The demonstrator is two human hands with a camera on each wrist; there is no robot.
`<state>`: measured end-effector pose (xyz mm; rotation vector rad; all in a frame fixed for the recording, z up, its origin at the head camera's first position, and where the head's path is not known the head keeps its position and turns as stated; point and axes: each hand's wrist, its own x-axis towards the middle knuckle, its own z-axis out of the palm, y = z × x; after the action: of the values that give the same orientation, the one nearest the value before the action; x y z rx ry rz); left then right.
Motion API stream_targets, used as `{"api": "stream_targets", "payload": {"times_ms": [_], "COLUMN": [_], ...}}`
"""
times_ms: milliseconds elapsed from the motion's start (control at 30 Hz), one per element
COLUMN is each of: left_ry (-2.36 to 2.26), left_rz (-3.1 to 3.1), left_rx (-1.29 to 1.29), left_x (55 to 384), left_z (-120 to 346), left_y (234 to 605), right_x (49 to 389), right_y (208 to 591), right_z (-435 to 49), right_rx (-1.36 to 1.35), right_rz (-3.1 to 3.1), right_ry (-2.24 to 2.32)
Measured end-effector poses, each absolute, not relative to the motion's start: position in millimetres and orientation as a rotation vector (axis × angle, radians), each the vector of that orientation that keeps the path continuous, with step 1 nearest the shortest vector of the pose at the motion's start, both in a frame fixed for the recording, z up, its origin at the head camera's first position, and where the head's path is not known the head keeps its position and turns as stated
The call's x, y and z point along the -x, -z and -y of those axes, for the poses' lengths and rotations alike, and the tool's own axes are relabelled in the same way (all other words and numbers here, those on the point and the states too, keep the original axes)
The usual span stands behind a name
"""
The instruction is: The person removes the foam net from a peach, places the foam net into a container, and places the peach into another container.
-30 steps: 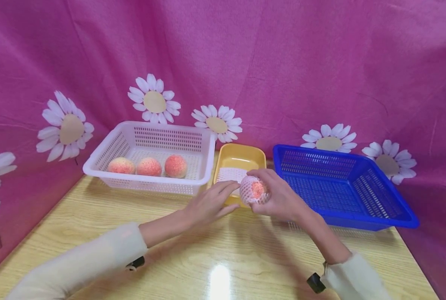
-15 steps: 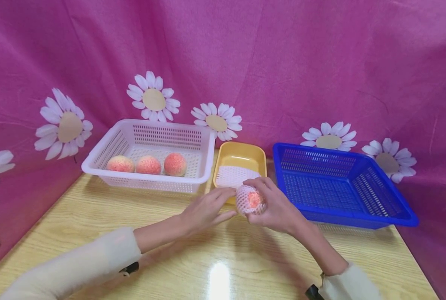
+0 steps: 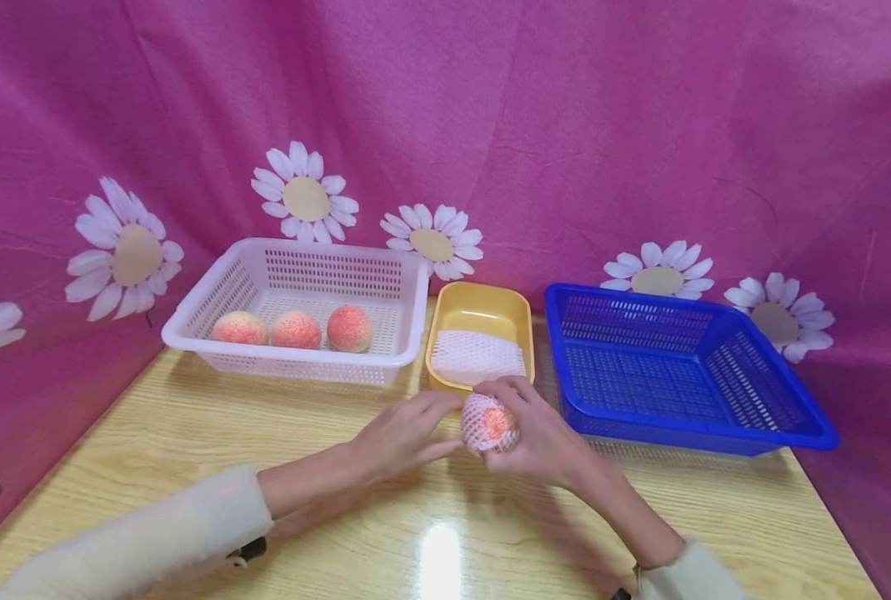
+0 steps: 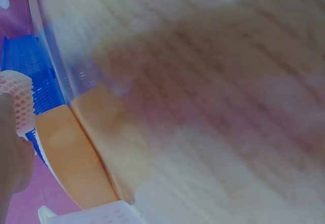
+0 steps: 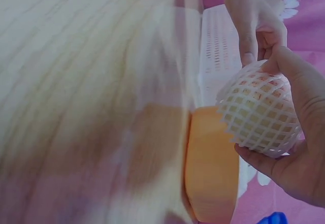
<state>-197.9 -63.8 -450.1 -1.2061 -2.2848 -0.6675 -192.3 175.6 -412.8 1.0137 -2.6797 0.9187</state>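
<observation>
My right hand [image 3: 538, 433] grips a peach [image 3: 498, 423] wrapped in a white foam net [image 5: 254, 115], above the table near its middle. Thumb and fingers go round the net from the right. The peach's bare reddish end shows through the net's opening. From the left comes my left hand [image 3: 400, 437], its fingers fairly straight and its fingertips at the net's left side. In the right wrist view, a fingertip of this left hand [image 5: 256, 23] meets the top of the net. The left wrist view shows only part of the hand [image 4: 15, 153] beside the net.
Behind the hands stands a yellow tray [image 3: 481, 320] holding white foam nets [image 3: 477, 354]. On the left a white basket [image 3: 332, 265] holds three peaches [image 3: 296, 331]. A blue basket [image 3: 640, 367] is at the right. Behind them hangs a pink flowered cloth [image 3: 445, 100].
Both hands have drawn back toward me and slightly left with the netted peach, away from over the yellow tray. More of the nets in the tray now shows.
</observation>
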Motion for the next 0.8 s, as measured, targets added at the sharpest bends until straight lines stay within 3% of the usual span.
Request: {"api": "stream_targets", "payload": {"times_ms": [800], "left_ry": [0.572], "left_rz": [2.450], "left_rx": [1.178], "left_x": [193.7], "left_z": [68.1], "left_y": [463.6], "right_x": [194.3], "right_y": [427.8], "right_z": [-168.1], "right_rx": [-0.950], "right_rz": [2.876], "right_ry": [-0.537]}}
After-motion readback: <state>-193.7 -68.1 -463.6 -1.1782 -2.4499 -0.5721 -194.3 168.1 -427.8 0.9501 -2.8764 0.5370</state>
